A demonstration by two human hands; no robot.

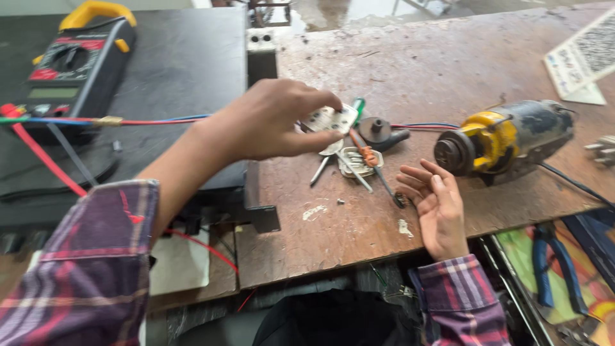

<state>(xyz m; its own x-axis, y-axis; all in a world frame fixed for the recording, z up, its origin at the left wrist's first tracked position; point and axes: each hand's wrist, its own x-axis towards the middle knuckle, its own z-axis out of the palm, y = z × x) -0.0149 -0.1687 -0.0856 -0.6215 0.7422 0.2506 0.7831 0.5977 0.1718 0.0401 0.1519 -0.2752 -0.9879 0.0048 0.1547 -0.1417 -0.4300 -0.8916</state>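
My left hand (272, 122) is lifted over the wooden bench (435, 64) and pinches a small pale metal plate (331, 119) with holes between thumb and fingers. My right hand (439, 205) rests palm up on the bench, fingers loosely curled, holding nothing. Between the hands lie an orange-handled screwdriver (371, 161), a green-handled tool (357, 106), a second small metal part (356, 161) and a dark round piece (375, 130). A yellow and black power tool motor (506, 138) lies just right of my right hand.
A black and yellow clamp meter (73, 67) sits on a dark surface at the left, with red and blue wires (147, 120) running from it. Blue-handled pliers (554, 266) lie in a drawer at the lower right. A printed card (583, 57) lies far right.
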